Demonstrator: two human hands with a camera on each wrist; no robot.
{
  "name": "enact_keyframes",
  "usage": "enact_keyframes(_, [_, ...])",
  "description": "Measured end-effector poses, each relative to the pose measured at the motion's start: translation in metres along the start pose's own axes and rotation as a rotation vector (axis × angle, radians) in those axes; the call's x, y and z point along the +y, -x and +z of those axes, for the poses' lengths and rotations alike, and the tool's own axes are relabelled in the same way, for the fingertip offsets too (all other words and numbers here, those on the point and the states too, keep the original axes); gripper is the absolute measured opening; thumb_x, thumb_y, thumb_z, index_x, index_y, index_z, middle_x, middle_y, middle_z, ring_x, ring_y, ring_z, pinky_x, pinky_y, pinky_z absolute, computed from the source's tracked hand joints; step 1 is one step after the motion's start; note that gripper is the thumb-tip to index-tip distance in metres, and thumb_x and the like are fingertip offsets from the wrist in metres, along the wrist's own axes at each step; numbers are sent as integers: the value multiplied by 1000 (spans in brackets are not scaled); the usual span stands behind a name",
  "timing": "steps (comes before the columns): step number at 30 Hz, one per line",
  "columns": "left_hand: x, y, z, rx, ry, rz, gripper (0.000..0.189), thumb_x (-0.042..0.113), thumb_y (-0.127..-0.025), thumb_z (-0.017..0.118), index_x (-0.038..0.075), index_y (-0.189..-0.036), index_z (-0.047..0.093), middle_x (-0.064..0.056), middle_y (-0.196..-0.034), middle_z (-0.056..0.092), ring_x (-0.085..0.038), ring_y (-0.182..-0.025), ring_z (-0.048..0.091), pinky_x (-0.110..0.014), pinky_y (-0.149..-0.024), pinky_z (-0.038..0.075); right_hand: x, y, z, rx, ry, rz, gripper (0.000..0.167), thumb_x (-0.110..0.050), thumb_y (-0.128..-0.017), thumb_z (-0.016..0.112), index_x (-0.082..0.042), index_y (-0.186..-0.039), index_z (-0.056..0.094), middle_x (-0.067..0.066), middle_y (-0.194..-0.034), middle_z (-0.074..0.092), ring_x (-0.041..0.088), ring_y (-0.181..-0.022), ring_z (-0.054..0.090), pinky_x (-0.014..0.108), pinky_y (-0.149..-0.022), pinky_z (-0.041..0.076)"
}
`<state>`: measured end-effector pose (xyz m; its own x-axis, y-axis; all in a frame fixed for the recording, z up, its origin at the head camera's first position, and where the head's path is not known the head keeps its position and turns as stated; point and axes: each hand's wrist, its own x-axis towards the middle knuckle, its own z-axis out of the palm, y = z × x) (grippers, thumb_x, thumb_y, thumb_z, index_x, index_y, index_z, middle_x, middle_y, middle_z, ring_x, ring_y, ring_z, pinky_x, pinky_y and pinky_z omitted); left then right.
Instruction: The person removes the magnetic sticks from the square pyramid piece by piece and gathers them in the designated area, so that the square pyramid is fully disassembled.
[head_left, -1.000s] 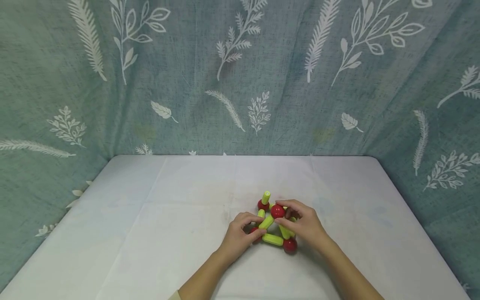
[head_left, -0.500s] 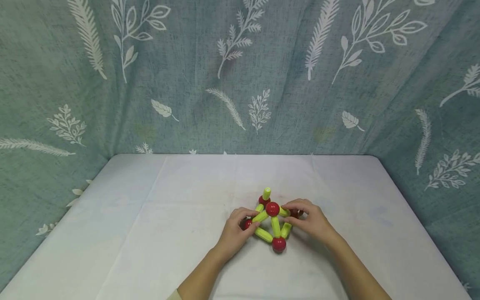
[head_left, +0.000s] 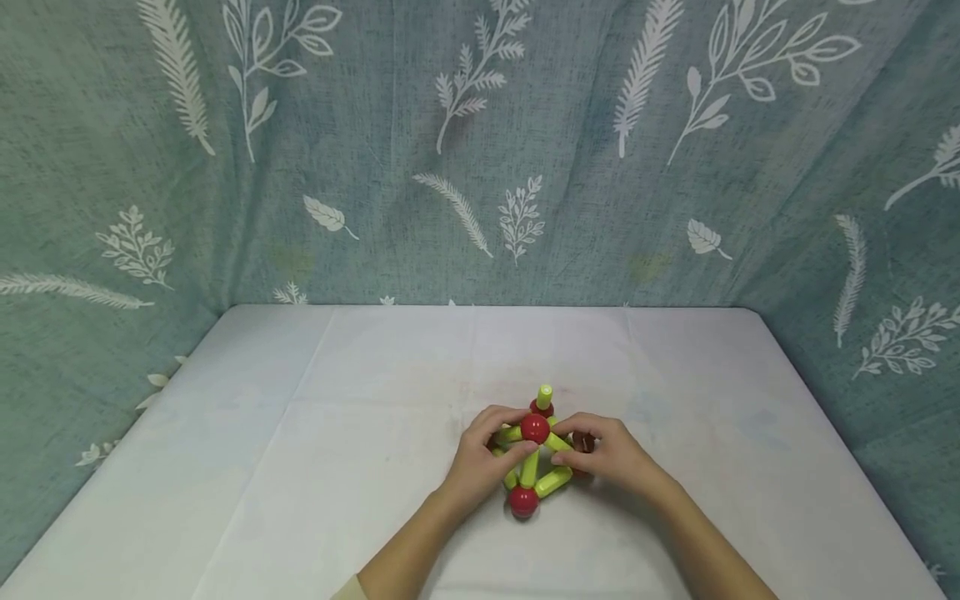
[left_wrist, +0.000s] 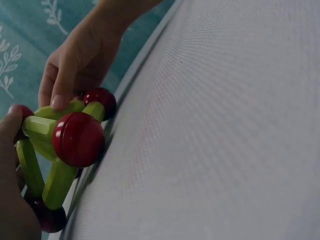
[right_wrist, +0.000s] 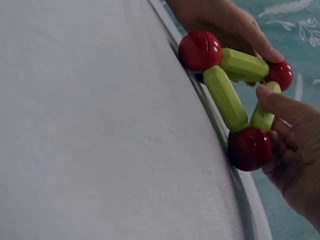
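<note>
Ball-and-rod frame (head_left: 530,469) | turned clockwise | left hand (head_left: 482,454) now at top ball (head_left: 535,429)

A person's left hand (head_left: 476,467) and right hand (head_left: 611,450) block both flanks of a frame of glossy red balls and lime-green ribbed rods (head_left: 529,468), while a lime-green rod (head_left: 545,396) juts up at its far corner. Passage lies open over the white-covered table (head_left: 337,433) on either side and beyond, up to a teal, white-leaf-print curtain (head_left: 382,250). Nearer, a gap runs between the forearms (head_left: 412,542).
</note>
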<state>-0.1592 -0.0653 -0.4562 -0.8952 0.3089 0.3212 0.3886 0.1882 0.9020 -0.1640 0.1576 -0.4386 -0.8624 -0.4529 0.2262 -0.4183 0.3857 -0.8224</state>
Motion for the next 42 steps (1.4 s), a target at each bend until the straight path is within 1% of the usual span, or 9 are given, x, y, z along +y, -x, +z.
enact_keyframes(7, [5,-3,-1,-20,-13,48,38,22,-84,72,17,-121,62,6,-112,60,-11,-105,56,-26,-91,47,-5,-1,3,7,31,-36,23,-20,-79,76,-14,-101,70,-6,-84,63,4,-66,47,20,-54,43])
enact_keyframes(15, [4,-6,-3,-36,-26,116,36,18,-84,72,15,-119,62,2,-111,59,-11,-103,56,-28,-90,49,-2,-2,5,36,28,-98,21,-16,-80,75,-13,-100,70,-7,-83,61,4,-65,47,20,-54,43])
enact_keyframes(20, [5,-6,-2,29,-64,103,35,13,-82,74,12,-115,63,-2,-108,60,-13,-100,56,-32,-86,50,-1,-1,4,103,-43,-48,19,-11,-81,74,-10,-99,68,-4,-81,61,6,-66,49,21,-59,45])
enact_keyframes(24, [12,-6,-3,90,-95,67,35,8,-79,75,7,-111,63,-7,-104,62,-23,-94,55,-33,-80,49,3,-1,2,160,-130,14,20,-8,-80,74,-6,-99,66,1,-83,64,9,-72,53,23,-68,49])
enact_keyframes(26, [15,-6,-3,97,-96,41,35,7,-78,76,5,-111,63,-9,-103,62,-28,-94,55,-33,-78,48,5,-1,1,162,-129,34,22,-9,-81,73,-5,-101,65,2,-85,64,9,-74,54,22,-71,48])
enact_keyframes(29, [18,-6,-4,67,-76,-17,37,9,-79,75,7,-114,63,-7,-106,62,-27,-95,54,-32,-80,46,6,-1,0,170,-112,58,23,-11,-82,73,-5,-103,65,2,-86,64,9,-76,55,25,-75,48])
enact_keyframes(32, [15,-6,-8,-11,-73,-53,42,15,-83,73,12,-123,60,-1,-112,59,-20,-100,53,-31,-85,45,7,0,-2,176,-91,105,25,-12,-81,74,-8,-104,65,0,-88,64,9,-78,55,27,-78,48])
enact_keyframes(37, [9,-7,-17,-155,-67,-26,46,20,-86,69,14,-130,57,4,-119,57,-14,-103,51,-31,-88,45,6,2,-2,160,-54,146,29,-13,-79,75,-12,-107,64,-4,-89,64,12,-82,57,29,-78,49])
enact_keyframes(42, [7,-8,-20,-187,-69,3,42,14,-85,70,8,-125,60,-2,-117,61,-23,-96,53,-28,-81,45,5,5,0,207,47,106,38,-12,-76,78,-12,-111,63,-2,-91,63,10,-81,56,27,-74,50])
